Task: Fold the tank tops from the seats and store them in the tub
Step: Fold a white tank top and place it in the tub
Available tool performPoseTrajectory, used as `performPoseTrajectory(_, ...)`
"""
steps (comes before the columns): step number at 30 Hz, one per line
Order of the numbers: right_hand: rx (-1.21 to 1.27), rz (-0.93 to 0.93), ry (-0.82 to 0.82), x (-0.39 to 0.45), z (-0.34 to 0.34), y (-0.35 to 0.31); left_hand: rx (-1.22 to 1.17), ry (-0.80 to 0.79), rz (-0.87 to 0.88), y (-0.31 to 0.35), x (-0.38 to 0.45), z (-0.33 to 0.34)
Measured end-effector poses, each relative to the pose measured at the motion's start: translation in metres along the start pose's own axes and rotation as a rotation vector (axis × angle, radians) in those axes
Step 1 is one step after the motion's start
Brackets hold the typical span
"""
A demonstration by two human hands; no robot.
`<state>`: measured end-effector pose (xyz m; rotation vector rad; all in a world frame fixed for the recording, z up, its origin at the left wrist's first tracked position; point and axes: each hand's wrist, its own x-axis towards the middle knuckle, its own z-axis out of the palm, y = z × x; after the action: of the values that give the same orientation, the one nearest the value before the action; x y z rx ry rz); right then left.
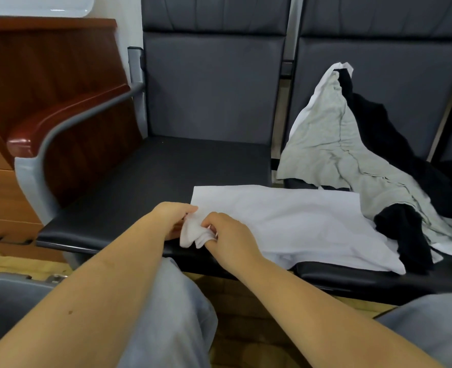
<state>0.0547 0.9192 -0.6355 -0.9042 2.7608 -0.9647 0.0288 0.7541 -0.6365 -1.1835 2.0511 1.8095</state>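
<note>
On the dark seat (145, 181): white tank top (286, 221) spread flat, its bunched near-left end pinched by the curled fingers of left hand (173, 217) and right hand (227, 235). Beside it on the right: grey tank top (333, 144), black garments (402, 229). Grey tub (4, 296) at lower left. No legible writing

A waiting area or office lobby: a row of joined dark grey padded seats (209, 107) with a metal-framed, glossy wooden armrest (60, 123) stands beside a reddish-brown wooden counter (47, 62).
</note>
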Motion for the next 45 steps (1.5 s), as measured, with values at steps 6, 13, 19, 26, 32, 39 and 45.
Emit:
performPoseTrajectory(6, 0.203, 0.059, 0.011, -0.006, -0.024, 0.007, 0.001, 0.002, -0.009, 0.027, -0.011, 0.019)
performPoseTrajectory(13, 0.535, 0.221, 0.141, -0.019, -0.074, 0.021, -0.374, -0.248, 0.176, 0.073, -0.033, 0.071)
performPoseTrajectory(19, 0.647, 0.179, 0.323, -0.053, -0.137, 0.060, -0.298, -0.478, 0.306, 0.098, -0.064, 0.154)
performPoseTrajectory(26, 0.329, 0.566, 0.192, -0.103, -0.179, 0.135, -0.185, -0.558, 0.306, 0.082, -0.078, 0.257)
performPoseTrajectory(32, 0.174, 0.721, 0.154, -0.120, -0.187, 0.166, -0.010, -0.528, 0.374, 0.066, -0.075, 0.314)
performPoseTrajectory(39, -0.102, 0.746, 0.122, -0.112, -0.183, 0.180, 0.466, -0.462, 0.542, 0.052, -0.076, 0.330)
performPoseTrajectory(45, -0.082, 0.487, 0.272, -0.092, -0.168, 0.179, 0.273, -0.448, 0.633, 0.064, -0.079, 0.292)
